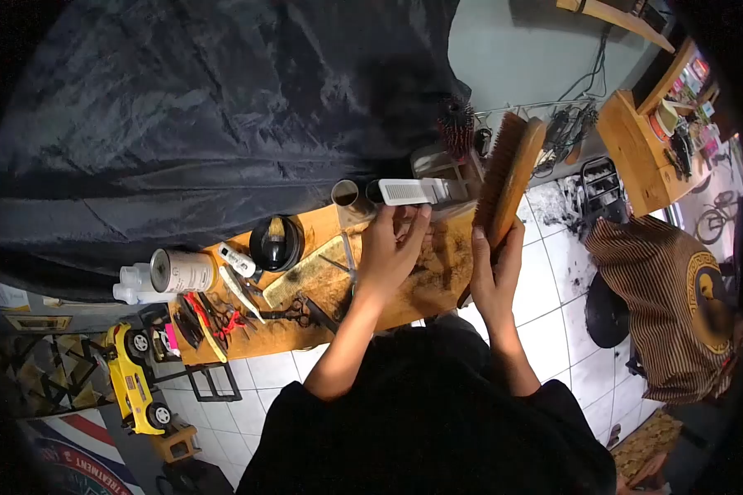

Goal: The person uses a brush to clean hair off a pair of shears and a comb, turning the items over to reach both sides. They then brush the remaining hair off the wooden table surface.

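My left hand (390, 247) grips a hair clipper with a white comb guard (413, 191), holding it above the wooden shelf (437, 280). My right hand (497, 276) holds a large wooden bristle brush (508, 177) upright by its lower end, just right of the clipper. The brush's bristles face left toward the clipper's guard. Loose hair clippings lie on the shelf beneath both hands.
A black cape (215, 107) fills the upper left. The shelf carries scissors (293, 312), a wide comb (301, 276), a black round tub (277, 242), a white can (182, 271) and a round hairbrush (456, 128). A person in a striped brown shirt (677, 305) sits at right. A yellow toy car (132, 375) is lower left.
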A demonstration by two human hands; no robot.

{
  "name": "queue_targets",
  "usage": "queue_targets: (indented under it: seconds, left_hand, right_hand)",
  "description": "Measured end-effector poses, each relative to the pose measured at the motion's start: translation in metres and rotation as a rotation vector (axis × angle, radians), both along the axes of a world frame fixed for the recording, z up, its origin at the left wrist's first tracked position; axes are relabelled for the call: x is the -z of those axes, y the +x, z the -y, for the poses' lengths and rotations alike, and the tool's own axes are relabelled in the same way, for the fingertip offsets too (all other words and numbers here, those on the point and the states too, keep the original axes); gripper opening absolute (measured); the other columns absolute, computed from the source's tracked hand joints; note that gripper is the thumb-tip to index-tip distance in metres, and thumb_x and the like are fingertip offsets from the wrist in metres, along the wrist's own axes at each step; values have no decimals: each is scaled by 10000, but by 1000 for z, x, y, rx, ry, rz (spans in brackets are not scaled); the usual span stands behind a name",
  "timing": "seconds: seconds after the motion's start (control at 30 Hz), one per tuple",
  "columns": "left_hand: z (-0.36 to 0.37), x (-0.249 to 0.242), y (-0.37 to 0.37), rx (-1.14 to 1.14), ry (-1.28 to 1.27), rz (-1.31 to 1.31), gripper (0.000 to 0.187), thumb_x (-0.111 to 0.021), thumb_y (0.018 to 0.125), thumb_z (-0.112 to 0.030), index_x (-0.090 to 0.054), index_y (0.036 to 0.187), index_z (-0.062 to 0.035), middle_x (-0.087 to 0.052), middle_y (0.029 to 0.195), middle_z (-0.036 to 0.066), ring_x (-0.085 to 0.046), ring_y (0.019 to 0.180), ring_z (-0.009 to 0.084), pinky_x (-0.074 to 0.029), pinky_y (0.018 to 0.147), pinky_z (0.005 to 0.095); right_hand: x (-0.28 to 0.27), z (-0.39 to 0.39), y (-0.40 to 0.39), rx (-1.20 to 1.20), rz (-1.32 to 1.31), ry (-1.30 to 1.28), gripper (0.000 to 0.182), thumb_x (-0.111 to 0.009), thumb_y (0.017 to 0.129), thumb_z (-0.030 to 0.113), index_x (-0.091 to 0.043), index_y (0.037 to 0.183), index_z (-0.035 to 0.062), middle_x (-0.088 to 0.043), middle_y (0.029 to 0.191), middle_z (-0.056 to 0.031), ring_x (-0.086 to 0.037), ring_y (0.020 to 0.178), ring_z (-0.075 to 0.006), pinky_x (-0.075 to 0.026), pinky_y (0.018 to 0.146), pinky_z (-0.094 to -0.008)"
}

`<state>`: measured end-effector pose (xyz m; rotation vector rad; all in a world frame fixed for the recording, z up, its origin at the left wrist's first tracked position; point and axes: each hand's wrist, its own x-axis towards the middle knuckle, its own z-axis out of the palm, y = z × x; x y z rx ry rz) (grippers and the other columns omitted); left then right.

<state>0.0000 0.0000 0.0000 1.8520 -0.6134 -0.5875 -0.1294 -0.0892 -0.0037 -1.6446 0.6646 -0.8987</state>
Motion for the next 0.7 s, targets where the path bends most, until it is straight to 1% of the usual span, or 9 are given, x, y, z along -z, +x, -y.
queue_targets:
  seconds: [0.07,0.1,0.17,0.2,0.23,0.3,0.33,0.47,0.7]
  left_hand:
    - [-3,-6,-5,83,-179,-23,326,-566,931,-190,-522,1156,41,-613,983,121,-633,761,124,-524,645,238]
    - [-26,-8,-15,77,-177,-60,326,-566,931,-190,-522,1156,41,-613,983,121,-633,761,124,-524,645,238]
    - [-49,-10,-16,61,-89,-154,300,-568,930,-177,-537,1123,50,-604,1013,131,-634,764,126,-528,625,245]
    - [-60,-12,-16,51,-54,-107,264,-573,923,-152,-553,1094,49,-628,962,123,-638,738,117,-520,613,242]
    - [-75,-12,-17,46,-56,-111,264,-573,923,-152,-553,1094,49,-628,962,123,-638,738,117,-520,613,242]
    - [-102,-12,-19,6,123,83,237,-573,917,-124,-563,1092,36,-653,859,98,-637,698,108,-510,608,240]
    - [-113,1,-21,-80,139,203,182,-572,886,-75,-567,1042,18,-646,740,158,-671,679,266,-501,581,345]
    - [-146,12,-26,-62,282,277,246,-579,877,-92,-560,1097,16,-658,850,198,-648,731,353,-508,644,384]
    - [-154,22,-34,-58,174,321,272,-586,868,-107,-553,1096,37,-645,912,215,-623,804,393,-500,700,435]
  right_hand:
    - [6,4,-2,69,63,-39,370,-516,918,54,-366,1238,-56,-553,1027,-196,-560,899,-173,-450,771,-266]
    - [5,-15,-12,65,25,-36,370,-516,918,54,-366,1238,-56,-553,1027,-196,-560,899,-173,-450,771,-266]
    - [10,-26,-14,-7,-7,-81,352,-535,901,38,-381,1205,-51,-593,890,-148,-578,773,-158,-465,678,-264]
    - [2,-35,-14,-101,-42,46,357,-542,886,24,-377,1195,-46,-599,815,-126,-571,708,-143,-472,641,-275]
    - [4,-44,-16,-184,-219,240,382,-553,867,14,-369,1197,-39,-612,847,-163,-611,726,-186,-487,647,-306]
    - [16,-59,-11,-309,-109,-86,419,-562,847,8,-354,1208,-38,-616,864,-223,-643,745,-322,-498,652,-348]
    - [6,-67,-6,-340,-225,-71,442,-565,814,-15,-349,1198,-42,-583,891,-280,-588,799,-465,-485,664,-415]
    - [20,-79,10,-375,-341,-226,405,-527,806,-56,-363,1176,-51,-583,927,-291,-583,868,-476,-480,700,-398]
    - [14,-106,13,-286,-350,-238,342,-502,806,-59,-405,1134,-58,-603,915,-260,-614,855,-424,-485,718,-393]
